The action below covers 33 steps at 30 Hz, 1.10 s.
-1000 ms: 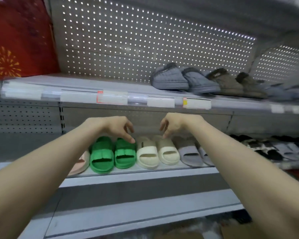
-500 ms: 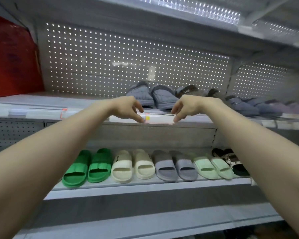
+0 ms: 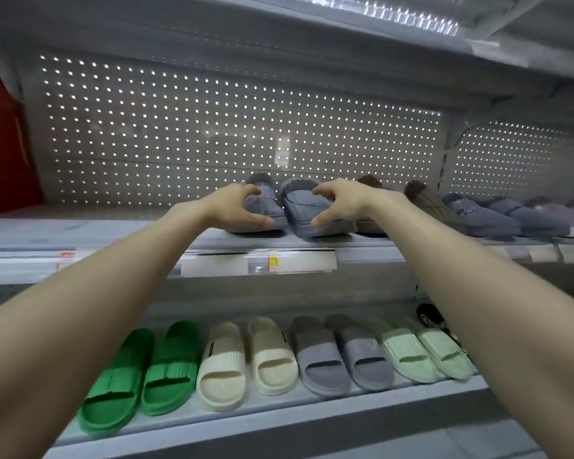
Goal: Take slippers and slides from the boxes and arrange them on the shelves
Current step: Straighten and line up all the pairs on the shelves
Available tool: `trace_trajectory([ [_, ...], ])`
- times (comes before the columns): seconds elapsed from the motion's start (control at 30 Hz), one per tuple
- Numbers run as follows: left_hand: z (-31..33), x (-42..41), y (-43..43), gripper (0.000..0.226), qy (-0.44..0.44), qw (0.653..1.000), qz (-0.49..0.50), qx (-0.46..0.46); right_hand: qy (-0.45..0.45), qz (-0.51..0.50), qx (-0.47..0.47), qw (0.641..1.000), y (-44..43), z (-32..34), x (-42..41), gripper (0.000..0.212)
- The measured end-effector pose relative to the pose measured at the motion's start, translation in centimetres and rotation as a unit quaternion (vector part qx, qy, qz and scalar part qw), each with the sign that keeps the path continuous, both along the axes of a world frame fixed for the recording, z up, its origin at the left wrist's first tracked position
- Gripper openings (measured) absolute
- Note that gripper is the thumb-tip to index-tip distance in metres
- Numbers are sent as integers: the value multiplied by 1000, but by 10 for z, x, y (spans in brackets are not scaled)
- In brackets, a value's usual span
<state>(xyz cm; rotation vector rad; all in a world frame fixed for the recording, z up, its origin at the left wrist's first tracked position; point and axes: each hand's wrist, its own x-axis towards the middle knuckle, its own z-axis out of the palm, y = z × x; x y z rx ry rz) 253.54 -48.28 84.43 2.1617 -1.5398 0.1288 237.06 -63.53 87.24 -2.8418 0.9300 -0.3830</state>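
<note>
A pair of grey fur-lined slippers stands on the upper shelf [image 3: 113,233]. My left hand [image 3: 232,207] curls around the left grey slipper [image 3: 270,208], fingers over its top and thumb at its side. My right hand [image 3: 342,203] clasps the right grey slipper [image 3: 307,212] the same way from the right. Both slippers rest on the shelf. On the lower shelf [image 3: 279,422] stand pairs of slides in a row: green slides [image 3: 140,369], cream slides [image 3: 246,359], grey slides [image 3: 338,352] and mint slides [image 3: 424,352].
Brown furry slippers [image 3: 424,200] and blue-grey slippers [image 3: 497,217] continue the upper row to the right. A price-label strip [image 3: 279,260] runs along the upper shelf's front edge. A red panel [image 3: 4,154] stands at far left. Perforated backing [image 3: 212,127] closes the rear.
Both hands rose from the lower shelf's slides, past the label strip, onto the grey slippers on the upper shelf. The view tilted upward.
</note>
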Motion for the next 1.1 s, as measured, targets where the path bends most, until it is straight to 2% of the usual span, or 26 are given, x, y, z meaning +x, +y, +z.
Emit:
trace_trajectory([
  [0.1, -3, 11, -14, 80, 21, 1000, -3, 8, 16, -11, 8, 1000, -15, -4, 12, 91],
  [0.23, -8, 19, -29, 83, 66, 998, 12, 18, 57, -7, 23, 998, -32, -3, 19, 87],
  [0.43, -17, 20, -37, 81, 16, 997, 81, -2, 46, 45, 32, 997, -45, -10, 25, 84],
  [0.7, -19, 4, -38, 80, -14, 993, 116, -3, 16, 90, 50, 995, -57, -16, 31, 85],
  [0.83, -16, 4, -36, 95, 58, 993, 99, 3, 22, 108, 63, 992, -61, -16, 29, 89],
  [0.93, -12, 4, -36, 86, 112, 991, 67, 7, 25, 116, 81, 990, -68, -13, 28, 89],
  [1.1, -10, 5, -40, 85, 137, 989, 61, 15, 26, 123, 82, 989, -71, -13, 37, 86],
])
